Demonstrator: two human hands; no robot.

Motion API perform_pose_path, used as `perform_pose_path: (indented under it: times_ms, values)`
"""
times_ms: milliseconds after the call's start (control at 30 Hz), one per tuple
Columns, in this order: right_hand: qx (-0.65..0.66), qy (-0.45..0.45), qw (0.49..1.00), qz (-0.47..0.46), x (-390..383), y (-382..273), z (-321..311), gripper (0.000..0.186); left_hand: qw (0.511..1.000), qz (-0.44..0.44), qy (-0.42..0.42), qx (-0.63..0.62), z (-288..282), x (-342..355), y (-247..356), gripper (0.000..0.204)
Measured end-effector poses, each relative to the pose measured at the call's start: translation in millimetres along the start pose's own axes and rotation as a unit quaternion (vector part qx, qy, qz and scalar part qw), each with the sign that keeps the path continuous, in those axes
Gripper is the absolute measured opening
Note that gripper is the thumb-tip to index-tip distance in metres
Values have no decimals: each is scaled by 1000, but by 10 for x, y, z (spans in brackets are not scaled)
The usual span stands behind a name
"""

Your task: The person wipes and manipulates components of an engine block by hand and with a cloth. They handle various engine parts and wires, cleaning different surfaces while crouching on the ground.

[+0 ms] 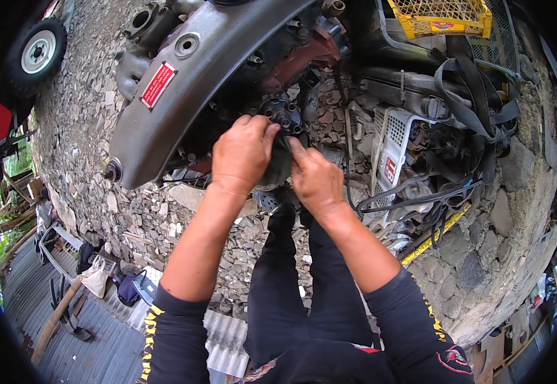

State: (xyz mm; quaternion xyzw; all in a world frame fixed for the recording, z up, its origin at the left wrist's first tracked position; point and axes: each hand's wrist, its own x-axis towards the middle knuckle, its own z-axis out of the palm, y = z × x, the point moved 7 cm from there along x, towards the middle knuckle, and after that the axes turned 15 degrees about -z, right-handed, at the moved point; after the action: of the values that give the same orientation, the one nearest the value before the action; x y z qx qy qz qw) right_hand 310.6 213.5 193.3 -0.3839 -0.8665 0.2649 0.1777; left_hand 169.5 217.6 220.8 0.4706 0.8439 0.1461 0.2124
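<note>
A grey valve cover (pixel 199 77) with a red label tops an engine (pixel 307 54). Low on its side is a dark round component with several ports (pixel 283 113). My left hand (pixel 241 153) is closed against the lower left of this component, thumb upward; what it grips is hidden. My right hand (pixel 315 177) is closed just below and right of the component, index finger and thumb at a dark piece I cannot make out. A greenish-grey rounded shape (pixel 277 168) shows behind and between my hands.
Rubble ground (pixel 128 221) surrounds my legs (pixel 278 281). At right are a white plastic crate (pixel 387 150), tangled straps (pixel 483 109), a yellow crate (pixel 438 16) and a stone ledge (pixel 499 211). A wheel (pixel 37 52) stands upper left; corrugated sheets (pixel 221 339) lie below.
</note>
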Motion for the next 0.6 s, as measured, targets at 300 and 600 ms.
perform_pose_path:
  times_ms: [300,600]
  values:
    - [3,1,1000,-26,5,-32,83,53,997,-4,19,-69,-100,-130,-209,14]
    - [33,-35,999,21,-112,-20,146,63,998,31,-46,9,-53,-193,-166,26]
